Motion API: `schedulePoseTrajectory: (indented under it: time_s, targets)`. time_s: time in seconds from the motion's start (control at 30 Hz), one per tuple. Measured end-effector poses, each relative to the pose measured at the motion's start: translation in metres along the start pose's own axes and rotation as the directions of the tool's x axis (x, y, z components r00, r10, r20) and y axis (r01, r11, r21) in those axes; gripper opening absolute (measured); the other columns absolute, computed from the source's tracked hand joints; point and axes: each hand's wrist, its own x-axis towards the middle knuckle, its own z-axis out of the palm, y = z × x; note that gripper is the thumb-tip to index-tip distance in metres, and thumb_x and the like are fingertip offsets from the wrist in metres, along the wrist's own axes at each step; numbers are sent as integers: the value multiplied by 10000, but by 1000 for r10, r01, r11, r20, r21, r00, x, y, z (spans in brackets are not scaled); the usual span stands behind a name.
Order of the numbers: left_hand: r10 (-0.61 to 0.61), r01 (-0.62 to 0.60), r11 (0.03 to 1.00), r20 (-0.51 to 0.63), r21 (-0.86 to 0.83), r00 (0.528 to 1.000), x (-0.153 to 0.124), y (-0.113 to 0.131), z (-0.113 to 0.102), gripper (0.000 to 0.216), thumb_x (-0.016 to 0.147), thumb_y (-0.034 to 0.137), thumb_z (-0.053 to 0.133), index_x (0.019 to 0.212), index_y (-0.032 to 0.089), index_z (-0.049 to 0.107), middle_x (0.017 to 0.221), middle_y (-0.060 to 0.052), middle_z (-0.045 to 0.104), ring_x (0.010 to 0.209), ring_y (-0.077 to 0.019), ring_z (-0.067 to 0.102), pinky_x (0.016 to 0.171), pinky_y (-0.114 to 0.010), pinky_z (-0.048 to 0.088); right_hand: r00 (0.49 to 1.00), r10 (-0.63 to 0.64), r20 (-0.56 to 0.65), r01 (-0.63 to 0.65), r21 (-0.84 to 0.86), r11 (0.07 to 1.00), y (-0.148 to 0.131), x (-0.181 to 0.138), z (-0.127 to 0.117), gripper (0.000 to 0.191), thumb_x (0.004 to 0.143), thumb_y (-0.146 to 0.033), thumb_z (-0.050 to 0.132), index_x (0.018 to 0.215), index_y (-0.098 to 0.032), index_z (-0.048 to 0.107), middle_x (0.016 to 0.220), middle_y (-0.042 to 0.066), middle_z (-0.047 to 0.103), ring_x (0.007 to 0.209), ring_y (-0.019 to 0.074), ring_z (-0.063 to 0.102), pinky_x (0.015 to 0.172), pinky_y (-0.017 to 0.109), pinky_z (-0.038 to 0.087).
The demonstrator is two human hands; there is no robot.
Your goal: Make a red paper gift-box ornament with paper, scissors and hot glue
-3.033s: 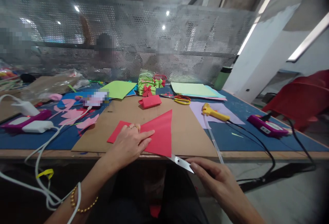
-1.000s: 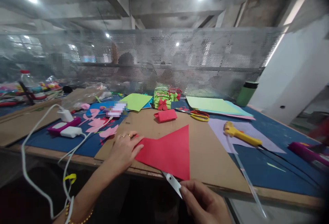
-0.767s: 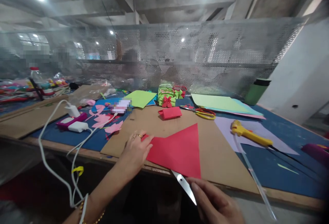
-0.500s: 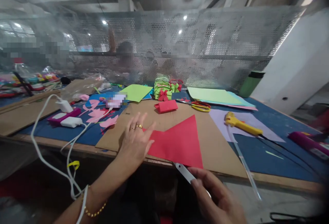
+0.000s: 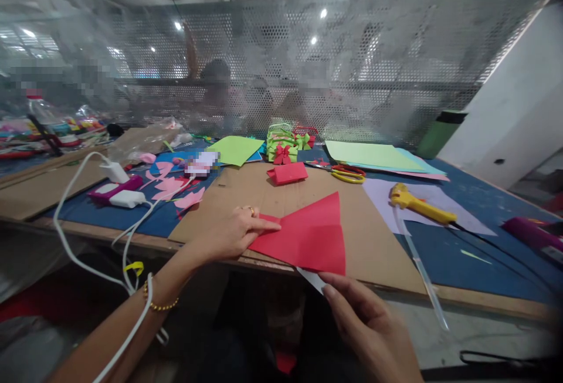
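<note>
A sheet of red paper [image 5: 314, 236] lies on the brown cardboard at the table's front edge, its right part raised. My left hand [image 5: 235, 231] rests on the paper's left end, index finger stretched out across it and the other fingers partly bent. At the front edge, my right hand [image 5: 365, 318] pinches a flat silvery strip [image 5: 311, 279], like a steel ruler, between thumb and fingers. The strip's tip meets the paper's lower edge; whether it goes under the sheet I cannot tell. My right fingertips are close to the paper's lower right corner.
Beyond the cardboard [image 5: 373, 242] lie a folded red paper piece [image 5: 288, 173], scissors [image 5: 347, 173] and green paper bags with bows [image 5: 281, 145]. A yellow glue gun [image 5: 420, 206] rests on lilac paper at right. White cables [image 5: 127, 254] hang over the left edge, crossing my left forearm.
My left hand has gone from spread fingers to a pointing index finger, lying further over the paper. The strip's holed end is no longer seen. The view has shifted slightly.
</note>
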Motion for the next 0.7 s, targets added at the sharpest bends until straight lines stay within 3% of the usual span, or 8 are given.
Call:
schedulePoseTrajectory:
  time_s: [0.23, 0.47, 0.7]
  targets:
    - [-1, 1, 1000, 25, 16, 1000, 1, 3, -5, 432, 994, 189, 395, 1315, 336, 643, 1013, -75, 620, 945, -213, 556, 901, -352, 432, 994, 90, 60, -95, 103, 990, 8, -1, -5, 453, 723, -570, 770, 940, -172, 770, 514, -39, 448, 469, 78, 302, 457, 218, 170]
    - [27, -36, 998, 147, 59, 989, 4, 8, -19, 444, 1011, 192, 373, 1368, 337, 594, 1173, -75, 659, 1021, -220, 578, 947, -361, 417, 977, 167, 134, -194, 214, 957, 14, 9, 4, 523, 664, -586, 804, 954, -154, 754, 465, -77, 359, 421, 55, 256, 430, 211, 142]
    - [43, -54, 997, 168, 60, 985, 5, 11, -25, 427, 1016, 221, 379, 1368, 328, 595, 1099, -80, 692, 933, -218, 603, 901, -351, 432, 967, 214, 136, -246, 305, 920, -2, 0, 9, 482, 628, -534, 852, 903, -150, 757, 471, -80, 376, 414, 36, 240, 421, 191, 133]
